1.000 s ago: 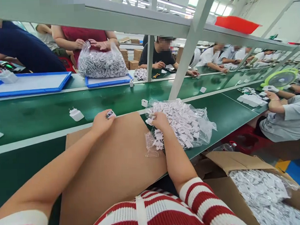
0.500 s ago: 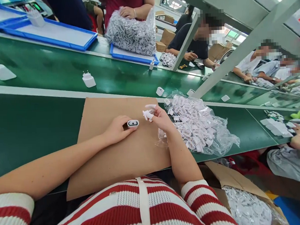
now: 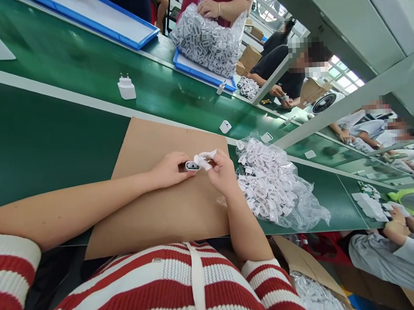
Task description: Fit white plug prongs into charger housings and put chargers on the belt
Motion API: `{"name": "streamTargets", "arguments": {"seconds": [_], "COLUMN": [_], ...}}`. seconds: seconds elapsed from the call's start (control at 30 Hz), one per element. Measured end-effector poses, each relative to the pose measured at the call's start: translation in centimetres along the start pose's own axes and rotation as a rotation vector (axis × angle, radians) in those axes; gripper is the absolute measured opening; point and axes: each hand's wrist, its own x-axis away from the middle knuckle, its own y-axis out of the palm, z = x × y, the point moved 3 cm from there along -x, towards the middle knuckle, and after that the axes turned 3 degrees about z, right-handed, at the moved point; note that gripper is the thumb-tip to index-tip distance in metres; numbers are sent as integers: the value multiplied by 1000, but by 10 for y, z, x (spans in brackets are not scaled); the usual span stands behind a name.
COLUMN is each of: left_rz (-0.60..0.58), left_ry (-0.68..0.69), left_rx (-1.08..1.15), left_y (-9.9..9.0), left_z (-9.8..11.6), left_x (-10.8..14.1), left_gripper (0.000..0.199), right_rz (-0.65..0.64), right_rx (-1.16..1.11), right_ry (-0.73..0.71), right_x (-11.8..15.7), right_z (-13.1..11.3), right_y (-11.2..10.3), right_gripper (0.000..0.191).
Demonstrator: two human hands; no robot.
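Over a brown cardboard sheet (image 3: 168, 211), my left hand (image 3: 171, 169) grips a white charger housing (image 3: 193, 165) whose open end faces me. My right hand (image 3: 223, 170), with white covers on thumb and finger, pinches a small white plug piece (image 3: 202, 160) at the housing's open end. Whether the piece is inside the housing or only against it cannot be made out. Just right of my right hand lies a clear plastic bag (image 3: 310, 210) with a heap of white plug parts (image 3: 268, 179).
Beyond the cardboard, a green belt (image 3: 170, 99) carries white chargers, one with pins up (image 3: 127, 88). A slanted metal post (image 3: 328, 108) stands at right. Across the belt, a person's hand rests on a full bag (image 3: 209, 43). An open carton (image 3: 297, 265) is below the table's edge.
My right hand has brought the plug piece left to the housing, closing the gap between them. The camera view has tilted and shifted. Across the belt, a person's hands have moved closer together.
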Motion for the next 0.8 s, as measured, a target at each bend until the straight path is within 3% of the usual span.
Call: {"name": "streamTargets", "arguments": {"seconds": [0.1, 0.17, 0.3, 0.8], "left_rz": [0, 2, 0, -1], "left_ry": [30, 45, 20, 44], "left_rx": [39, 62, 77, 67], "left_y": [0, 0, -1, -2], "left_z": [0, 0, 0, 2], "left_x": [0, 0, 0, 0], "left_gripper": [35, 35, 38, 31], "right_rz": [-51, -108, -161, -192], "right_rx": [361, 462, 456, 552], "right_ry": [-169, -234, -248, -163], "right_x": [1, 1, 1, -9], "right_z": [-13, -18, -18, -24], "right_y": [4, 8, 12, 19], "right_gripper": [19, 27, 34, 26]}}
